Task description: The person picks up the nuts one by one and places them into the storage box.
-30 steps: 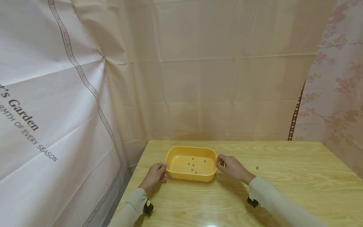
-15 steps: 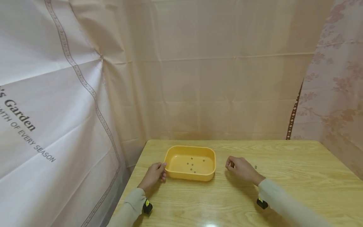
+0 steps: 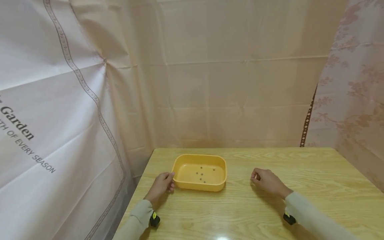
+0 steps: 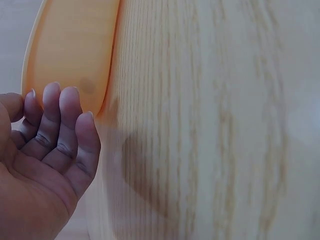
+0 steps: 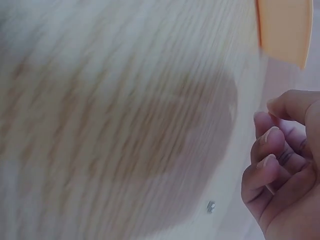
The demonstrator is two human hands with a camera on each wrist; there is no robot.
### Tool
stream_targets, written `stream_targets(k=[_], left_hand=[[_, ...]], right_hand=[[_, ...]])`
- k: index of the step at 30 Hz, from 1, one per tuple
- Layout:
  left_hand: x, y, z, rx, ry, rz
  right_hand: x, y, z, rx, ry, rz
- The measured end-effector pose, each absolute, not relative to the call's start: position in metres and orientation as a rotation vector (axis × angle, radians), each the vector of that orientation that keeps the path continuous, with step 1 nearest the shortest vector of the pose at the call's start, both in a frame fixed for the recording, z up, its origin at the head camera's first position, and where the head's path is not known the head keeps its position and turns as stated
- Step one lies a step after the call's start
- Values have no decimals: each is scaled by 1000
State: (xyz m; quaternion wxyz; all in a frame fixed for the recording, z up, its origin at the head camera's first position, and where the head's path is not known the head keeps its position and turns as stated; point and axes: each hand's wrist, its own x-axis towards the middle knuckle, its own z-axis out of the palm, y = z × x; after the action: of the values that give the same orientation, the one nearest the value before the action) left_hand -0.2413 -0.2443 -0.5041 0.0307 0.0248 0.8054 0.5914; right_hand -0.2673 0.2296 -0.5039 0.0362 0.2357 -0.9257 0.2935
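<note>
A yellow plastic basin (image 3: 199,186) stands on the table, left of its middle in the head view. Several small metal pieces (image 3: 202,174), which look like nuts, lie scattered on its floor. My left hand (image 3: 160,186) pinches the basin's left rim between thumb and index finger, the other fingers bent against its outer wall in the left wrist view. My right hand (image 3: 268,181) is over the table, well right of the basin, its fingers loosely curled with nothing seen between them. One more small metal nut (image 5: 211,206) lies on the tabletop near it, hidden behind this hand in the head view.
The light wood-grain table (image 3: 240,213) has its far edge close to a beige cloth (image 3: 225,100). A white printed cloth (image 3: 75,133) hangs at the left, and a floral one (image 3: 354,100) at the right. Black cameras (image 3: 289,218) sit on both wrists.
My right hand has left the basin's right rim and moved right across the table, now covering the loose nut. My left hand stays at the left rim, and the basin has not visibly moved.
</note>
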Motion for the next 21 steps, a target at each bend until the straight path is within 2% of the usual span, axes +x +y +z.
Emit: stream_targets(k=[21], left_hand=[[-240,-242,-503,82,2491,1828]], right_hand=[[-257,276,-517,641,-2902,901]])
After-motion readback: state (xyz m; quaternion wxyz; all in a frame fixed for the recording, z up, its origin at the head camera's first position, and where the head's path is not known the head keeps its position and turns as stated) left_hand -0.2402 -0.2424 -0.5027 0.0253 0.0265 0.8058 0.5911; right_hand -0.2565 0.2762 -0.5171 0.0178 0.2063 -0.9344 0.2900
